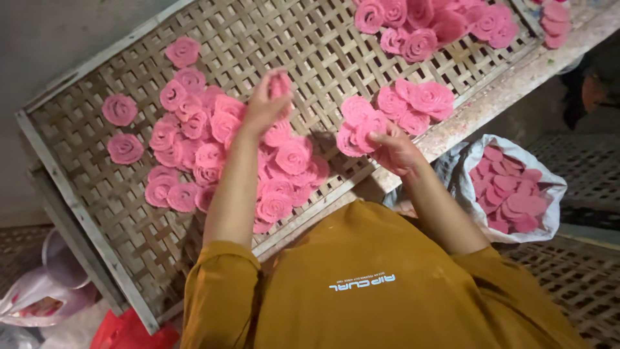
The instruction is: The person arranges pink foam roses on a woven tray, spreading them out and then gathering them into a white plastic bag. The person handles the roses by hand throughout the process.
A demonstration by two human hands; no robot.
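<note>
Above the woven bamboo tray point(116, 213), the left hand point(263, 106) pinches a pink rose-shaped piece point(280, 84) in its fingertips. Near the tray's edge, the right hand point(395, 150) seems closed on another pink rosette point(368, 129), partly hidden. Beside it stands a white bag of pink discs point(513, 190).

Both hands, left point(263, 106) and right point(395, 148), pinch pink rosettes point(284, 87) (over woven tray point(97, 187)).
</note>
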